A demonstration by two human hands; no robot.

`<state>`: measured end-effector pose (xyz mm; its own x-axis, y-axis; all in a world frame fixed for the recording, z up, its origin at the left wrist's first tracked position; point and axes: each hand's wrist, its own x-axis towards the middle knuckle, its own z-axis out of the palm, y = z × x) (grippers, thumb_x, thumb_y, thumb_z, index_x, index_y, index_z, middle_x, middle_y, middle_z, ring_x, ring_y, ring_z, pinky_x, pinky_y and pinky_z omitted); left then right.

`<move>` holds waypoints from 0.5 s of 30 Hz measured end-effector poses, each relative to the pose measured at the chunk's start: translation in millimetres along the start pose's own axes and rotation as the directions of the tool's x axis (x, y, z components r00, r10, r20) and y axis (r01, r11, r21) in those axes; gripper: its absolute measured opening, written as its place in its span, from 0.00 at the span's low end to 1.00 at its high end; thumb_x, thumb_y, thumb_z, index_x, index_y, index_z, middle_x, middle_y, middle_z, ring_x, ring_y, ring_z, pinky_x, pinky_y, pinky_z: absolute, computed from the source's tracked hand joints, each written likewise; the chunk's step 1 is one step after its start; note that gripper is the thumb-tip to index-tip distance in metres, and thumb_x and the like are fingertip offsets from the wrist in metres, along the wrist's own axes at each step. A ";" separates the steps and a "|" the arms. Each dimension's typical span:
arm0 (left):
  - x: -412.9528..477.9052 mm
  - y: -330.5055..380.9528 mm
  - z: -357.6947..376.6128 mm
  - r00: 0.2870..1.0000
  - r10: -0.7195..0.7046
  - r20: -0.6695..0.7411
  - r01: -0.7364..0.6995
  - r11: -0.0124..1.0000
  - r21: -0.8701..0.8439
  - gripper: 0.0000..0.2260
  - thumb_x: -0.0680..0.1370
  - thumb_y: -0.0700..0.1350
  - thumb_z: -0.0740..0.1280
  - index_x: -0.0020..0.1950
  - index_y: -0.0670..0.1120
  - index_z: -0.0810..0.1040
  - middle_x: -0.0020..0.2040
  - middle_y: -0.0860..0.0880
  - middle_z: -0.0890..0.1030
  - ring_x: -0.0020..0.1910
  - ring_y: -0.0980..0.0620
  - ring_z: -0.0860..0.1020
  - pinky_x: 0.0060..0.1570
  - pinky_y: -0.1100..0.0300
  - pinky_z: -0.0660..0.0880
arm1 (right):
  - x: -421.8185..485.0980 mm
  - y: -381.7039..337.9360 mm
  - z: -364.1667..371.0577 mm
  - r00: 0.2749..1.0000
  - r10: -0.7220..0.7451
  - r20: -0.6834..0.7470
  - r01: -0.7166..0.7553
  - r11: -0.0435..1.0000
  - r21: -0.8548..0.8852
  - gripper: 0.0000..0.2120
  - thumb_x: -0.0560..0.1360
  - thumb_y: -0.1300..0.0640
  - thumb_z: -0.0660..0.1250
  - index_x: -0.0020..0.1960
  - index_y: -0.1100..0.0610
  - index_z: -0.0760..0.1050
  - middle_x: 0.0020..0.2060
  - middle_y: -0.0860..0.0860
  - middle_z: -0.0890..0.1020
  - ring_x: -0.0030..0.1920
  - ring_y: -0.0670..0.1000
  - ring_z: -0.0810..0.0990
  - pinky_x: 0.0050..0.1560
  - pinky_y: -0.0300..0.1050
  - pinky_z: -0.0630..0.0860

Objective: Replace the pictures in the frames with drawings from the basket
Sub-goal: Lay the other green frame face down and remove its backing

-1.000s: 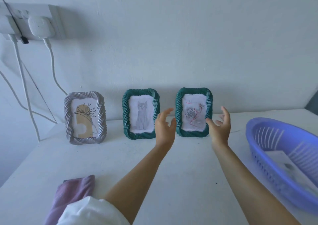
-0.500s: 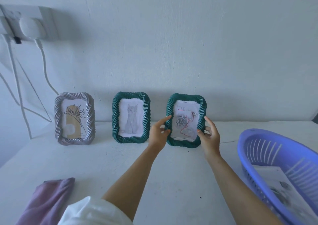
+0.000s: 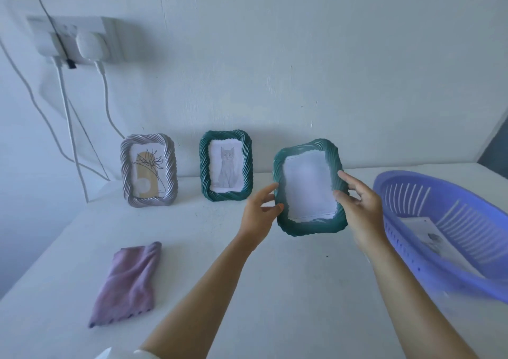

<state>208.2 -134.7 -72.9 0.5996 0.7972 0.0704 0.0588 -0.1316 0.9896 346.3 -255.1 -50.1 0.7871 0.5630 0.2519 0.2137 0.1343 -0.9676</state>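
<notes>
green picture frame [image 3: 309, 188] is held up just above the white table [image 3: 288, 290], near its back edge, tilted. left hand [image 3: 259, 214] pinches its left border; right hand [image 3: 360, 207] grips its right border. it looks stiff and light, likely with fragile glazing, best held by the twisted borders. purple basket [image 3: 412, 251] at the table's right edge holds paper drawings [image 3: 435, 242].

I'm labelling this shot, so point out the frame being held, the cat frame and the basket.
Held frame [image 3: 310, 225]: head view, on its green bottom border.
Cat frame [image 3: 204, 166]: head view, on its green left border.
Basket [image 3: 395, 182]: head view, on its purple far rim.
</notes>
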 end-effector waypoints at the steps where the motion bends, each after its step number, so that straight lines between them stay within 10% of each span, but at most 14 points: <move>1: -8.9 2.0 -0.1 1.000 -0.012 0.007 0.012 1.000 0.011 0.19 0.77 0.36 0.64 0.67 0.48 0.72 0.56 0.47 0.77 0.52 0.50 0.77 0.45 0.67 0.76 | -8.3 -8.8 -3.4 1.000 -0.021 -0.005 0.020 0.997 -0.069 0.20 0.73 0.69 0.63 0.62 0.53 0.75 0.30 0.44 0.75 0.30 0.45 0.71 0.33 0.33 0.67; 4: -29.2 10.5 0.0 0.998 -0.045 -0.034 0.045 0.999 0.009 0.16 0.77 0.41 0.65 0.65 0.48 0.74 0.57 0.47 0.77 0.52 0.50 0.76 0.54 0.57 0.73 | -28.9 -40.9 -7.2 0.990 -0.127 0.068 0.143 0.898 -0.416 0.19 0.73 0.66 0.63 0.61 0.53 0.77 0.32 0.43 0.77 0.26 0.42 0.69 0.33 0.31 0.66; 8: -47.2 30.5 0.6 0.996 -0.084 -0.007 0.082 0.984 -0.156 0.13 0.79 0.42 0.63 0.63 0.46 0.75 0.47 0.49 0.77 0.47 0.49 0.77 0.49 0.58 0.77 | -53.4 -65.0 2.8 0.966 -0.093 0.241 0.247 0.607 -0.755 0.14 0.74 0.64 0.60 0.58 0.60 0.77 0.51 0.56 0.78 0.48 0.56 0.76 0.43 0.45 0.68; 15: -61.7 38.4 -8.2 0.970 -0.241 0.035 0.241 0.936 -0.256 0.12 0.81 0.44 0.59 0.64 0.51 0.73 0.51 0.46 0.78 0.45 0.49 0.79 0.42 0.59 0.79 | -86.5 -61.2 38.3 0.873 -0.028 0.487 0.428 0.524 -0.736 0.18 0.77 0.59 0.63 0.66 0.55 0.72 0.50 0.50 0.77 0.45 0.49 0.76 0.39 0.30 0.64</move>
<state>167.0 -184.1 -38.2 0.5952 0.7845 -0.1741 -0.0046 0.2200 0.9755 243.1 -280.8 -13.3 0.3989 0.8851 0.2396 0.8749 -0.2891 -0.3885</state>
